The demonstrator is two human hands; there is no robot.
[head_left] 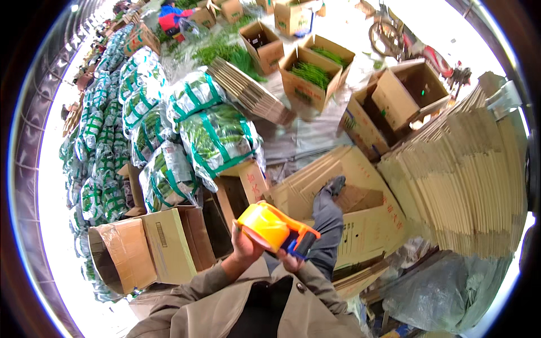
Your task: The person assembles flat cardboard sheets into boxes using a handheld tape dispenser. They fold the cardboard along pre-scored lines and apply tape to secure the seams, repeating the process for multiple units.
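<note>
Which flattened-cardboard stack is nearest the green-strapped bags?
The smaller stack, lying slanted just right of the green-strapped bags; the much bigger stack is at far right.

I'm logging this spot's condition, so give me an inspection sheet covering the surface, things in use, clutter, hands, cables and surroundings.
Surface: printed cardboard beneath the wearer's outstretched leg.
Things in use: orange tape dispenser, held off the surface.
Clutter: open carton at left; crumpled clear plastic at lower right.
Hands: left hand cups the dispenser's rounded side; right hand holds near its blue end.
Cables: nothing seen.
Surroundings: green-strapped bags of greens, stacked flat cartons, another person.
</note>
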